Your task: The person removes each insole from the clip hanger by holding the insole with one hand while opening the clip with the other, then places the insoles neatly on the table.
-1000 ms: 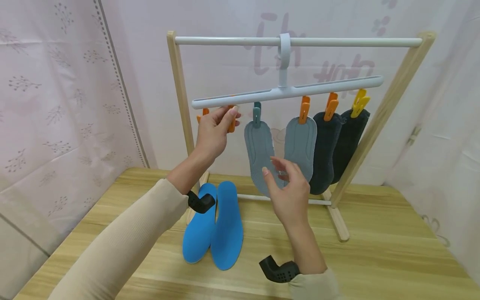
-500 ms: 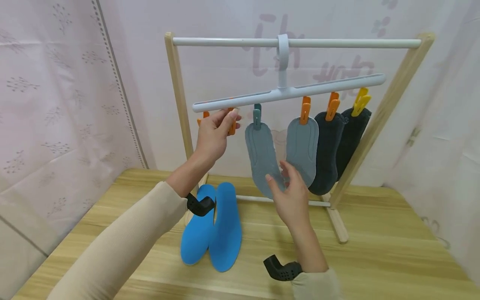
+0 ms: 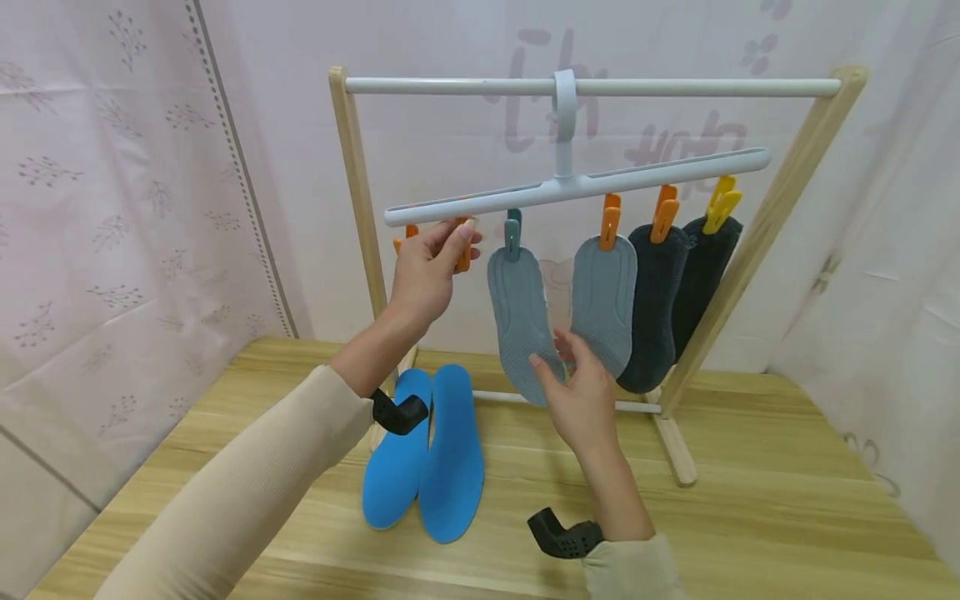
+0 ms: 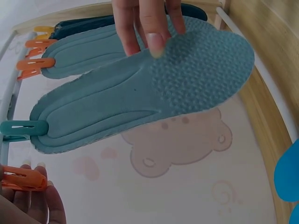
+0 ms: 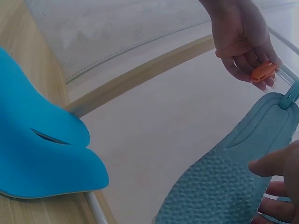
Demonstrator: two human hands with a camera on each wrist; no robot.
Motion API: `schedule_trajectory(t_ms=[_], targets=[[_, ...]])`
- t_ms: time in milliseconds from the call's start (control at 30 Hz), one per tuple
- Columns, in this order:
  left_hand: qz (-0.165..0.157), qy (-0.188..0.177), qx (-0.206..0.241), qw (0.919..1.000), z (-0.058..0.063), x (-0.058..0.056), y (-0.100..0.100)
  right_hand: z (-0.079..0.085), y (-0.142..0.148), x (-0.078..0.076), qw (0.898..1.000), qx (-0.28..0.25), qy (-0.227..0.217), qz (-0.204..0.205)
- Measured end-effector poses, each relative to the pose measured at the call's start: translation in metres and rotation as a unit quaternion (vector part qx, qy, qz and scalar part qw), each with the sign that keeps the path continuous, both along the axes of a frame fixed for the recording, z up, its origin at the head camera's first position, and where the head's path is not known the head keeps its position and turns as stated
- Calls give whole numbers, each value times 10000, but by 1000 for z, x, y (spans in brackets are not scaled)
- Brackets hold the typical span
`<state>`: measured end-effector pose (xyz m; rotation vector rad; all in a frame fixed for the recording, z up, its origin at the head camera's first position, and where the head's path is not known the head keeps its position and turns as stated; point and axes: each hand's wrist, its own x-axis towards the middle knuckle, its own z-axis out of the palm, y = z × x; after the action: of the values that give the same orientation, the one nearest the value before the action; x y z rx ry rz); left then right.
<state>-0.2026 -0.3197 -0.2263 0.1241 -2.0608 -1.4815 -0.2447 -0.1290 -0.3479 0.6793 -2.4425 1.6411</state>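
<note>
My left hand [image 3: 423, 279] pinches an orange clothespin [image 4: 24, 179] that hangs under the left, lower arm of the white hanger [image 3: 495, 197]. To its right, a teal clothespin [image 3: 512, 237] clips a grey-blue insole [image 3: 517, 304] by the narrow heel end. My right hand [image 3: 587, 404] holds that insole at its right edge, thumb on the textured front and fingers behind, as the left wrist view shows. Another grey-blue insole [image 3: 604, 296] hangs beside it from an orange clothespin [image 3: 610, 223].
Two dark insoles [image 3: 651, 308] hang at the right from orange and yellow clothespins. Another orange clothespin [image 3: 412, 229] is partly hidden by my left hand. Two blue insoles [image 3: 452, 467] lie on the wooden table [image 3: 750, 500]. The hanger hooks over a rack's white rail [image 3: 705, 87].
My right hand has come to the right edge of the nearer grey-blue insole and shifted it slightly left and down. The left hand stays on the orange clothespin.
</note>
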Motion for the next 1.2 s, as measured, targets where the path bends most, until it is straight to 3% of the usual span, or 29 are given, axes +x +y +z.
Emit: schedule_trajectory(t_ms=[367, 767, 1200], targets=[[-47, -42, 19, 10000, -1, 2, 1, -5, -1, 0, 9998, 11, -95, 188], [-267, 0, -667, 9974, -5, 2, 1, -5, -2, 0, 9992, 78, -315, 252], [-235, 12, -605, 9979, -5, 1, 1, -7, -2, -2, 9995, -25, -255, 161]])
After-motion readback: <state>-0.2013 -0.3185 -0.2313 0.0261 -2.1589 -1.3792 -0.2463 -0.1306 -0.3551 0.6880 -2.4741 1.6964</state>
